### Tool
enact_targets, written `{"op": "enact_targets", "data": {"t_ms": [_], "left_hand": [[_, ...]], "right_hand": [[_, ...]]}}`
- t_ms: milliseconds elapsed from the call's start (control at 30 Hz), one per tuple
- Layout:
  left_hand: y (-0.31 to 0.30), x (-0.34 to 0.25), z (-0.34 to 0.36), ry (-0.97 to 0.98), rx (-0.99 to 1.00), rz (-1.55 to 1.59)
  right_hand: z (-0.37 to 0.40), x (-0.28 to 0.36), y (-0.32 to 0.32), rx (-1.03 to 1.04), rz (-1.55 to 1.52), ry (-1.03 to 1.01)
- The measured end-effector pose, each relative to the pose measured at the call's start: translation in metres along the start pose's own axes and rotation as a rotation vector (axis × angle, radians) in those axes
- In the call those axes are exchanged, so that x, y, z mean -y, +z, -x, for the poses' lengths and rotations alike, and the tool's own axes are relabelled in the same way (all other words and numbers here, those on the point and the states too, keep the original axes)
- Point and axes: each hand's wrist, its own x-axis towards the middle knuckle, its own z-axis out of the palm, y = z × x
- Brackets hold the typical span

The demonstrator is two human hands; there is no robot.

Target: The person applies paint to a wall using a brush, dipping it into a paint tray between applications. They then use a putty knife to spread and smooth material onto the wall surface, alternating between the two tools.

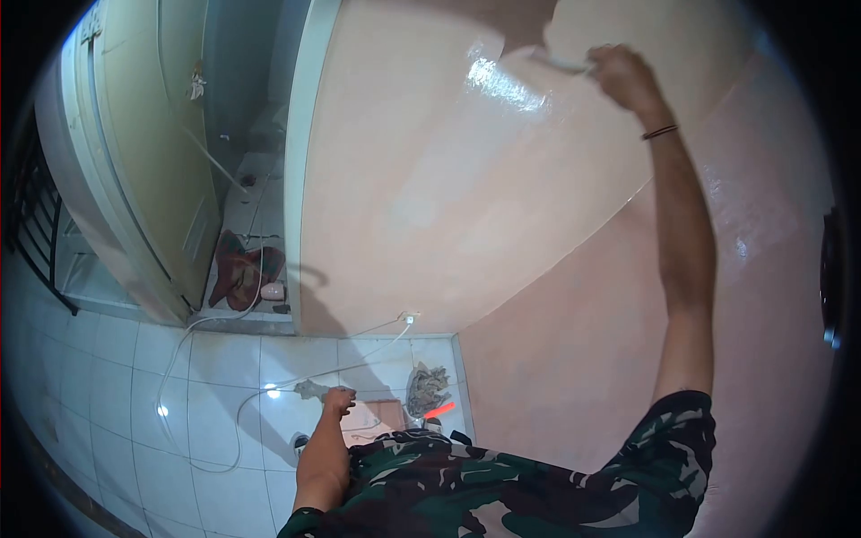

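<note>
High at the wall, my right hand is closed around the pale handle of what looks like a paintbrush. Its far end is at the pinkish wall, just above a wet, glossy patch. Low at my side, my left hand has its fingers curled in. A crumpled grey rag overlaps that hand's left side in this view; I cannot tell whether the hand grips it. Below the hand, pinkish flat pieces show on the floor, partly hidden by my camouflage shirt.
A crumpled grey bundle and a bright orange strip are near the corner. A white cable loops over the tiles from a wall socket. Left stands an open door, with a dark red cloth in the doorway.
</note>
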Motion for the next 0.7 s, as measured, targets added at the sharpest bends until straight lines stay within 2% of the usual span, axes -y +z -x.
{"op": "enact_targets", "data": {"t_ms": [33,100,167,200,233,267,333,367,433,500,600,700], "left_hand": [[0.0,-0.001,-0.002,-0.001,0.054,0.079],[-0.01,0.028,-0.024,0.26,0.093,-0.123],[-0.007,0.001,-0.011,0.067,-0.009,-0.057],[-0.003,-0.015,0.007,-0.105,-0.085,0.065],[-0.006,-0.019,0.015,-0.099,-0.089,0.048],[-0.009,-0.021,0.02,-0.099,-0.094,0.071],[-0.021,-0.01,0.009,-0.091,-0.107,0.089],[-0.031,0.015,-0.017,0.028,-0.045,-0.081],[-0.024,-0.029,0.033,-0.117,-0.076,0.101],[-0.026,-0.029,0.04,-0.124,-0.107,0.08],[-0.032,-0.028,0.046,-0.141,-0.142,0.054],[-0.038,-0.018,0.041,-0.121,-0.151,0.032]], "right_hand": [[-0.008,-0.014,-0.025,0.013,0.031,0.038],[-0.011,-0.02,-0.069,0.013,0.066,0.095],[0.007,0.01,-0.111,-0.418,0.215,0.063],[0.006,0.008,-0.114,-0.436,0.228,0.081],[0.007,0.006,-0.111,-0.404,0.127,0.242],[0.009,0.003,-0.106,-0.371,0.021,0.397],[0.012,-0.014,-0.062,-0.436,0.11,0.368],[0.017,-0.019,-0.037,-0.492,0.199,0.323],[0.026,-0.005,0.001,-0.511,0.099,0.368],[0.029,0.014,0.028,-0.554,0.085,0.412],[0.028,0.036,0.063,-0.501,0.041,0.468],[0.058,0.081,0.105,-0.389,0.071,0.468]]}}
